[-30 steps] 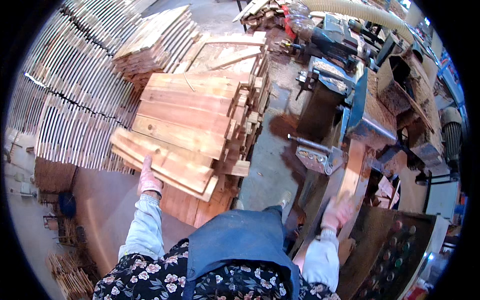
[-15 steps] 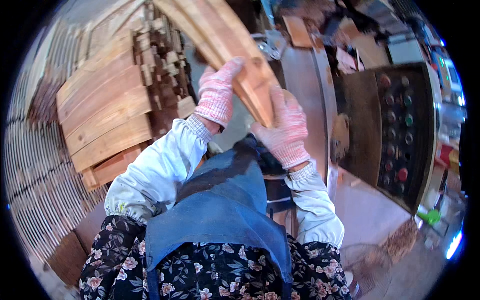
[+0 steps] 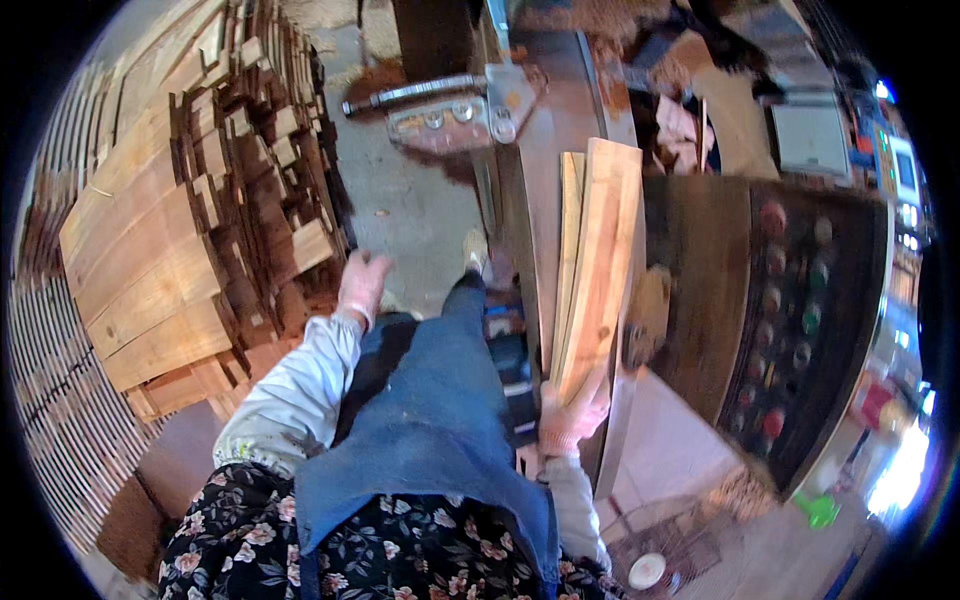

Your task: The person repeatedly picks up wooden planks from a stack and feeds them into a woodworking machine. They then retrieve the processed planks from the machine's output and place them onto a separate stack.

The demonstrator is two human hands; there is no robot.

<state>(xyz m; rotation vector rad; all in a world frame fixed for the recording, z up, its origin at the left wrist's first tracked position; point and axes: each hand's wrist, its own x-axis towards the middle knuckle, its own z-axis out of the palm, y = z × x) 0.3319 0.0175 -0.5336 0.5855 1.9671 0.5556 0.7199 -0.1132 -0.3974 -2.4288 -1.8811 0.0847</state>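
My right hand (image 3: 575,412), in a pink knit glove, is closed around the near end of a few narrow wooden boards (image 3: 602,265). The boards lie along a long metal machine bed (image 3: 545,130), the widest one on top with a dark knot in its face. My left hand (image 3: 362,285), gloved the same way, hangs over the floor with its fingers loosely apart and nothing in it. It is nearest to a big stack of wooden boards (image 3: 150,270) on the left.
A panel with rows of knobs and buttons (image 3: 790,320) stands right of the machine bed. A metal bracket with a dark bar (image 3: 440,115) juts from the bed's left side. Far left is a pile of thin slats (image 3: 70,360). A wire fan guard (image 3: 665,560) is low on the right.
The boards have gone from the air in both hands down onto the machine bed at the right. My left hand has let go and moved left; the right still holds their end.
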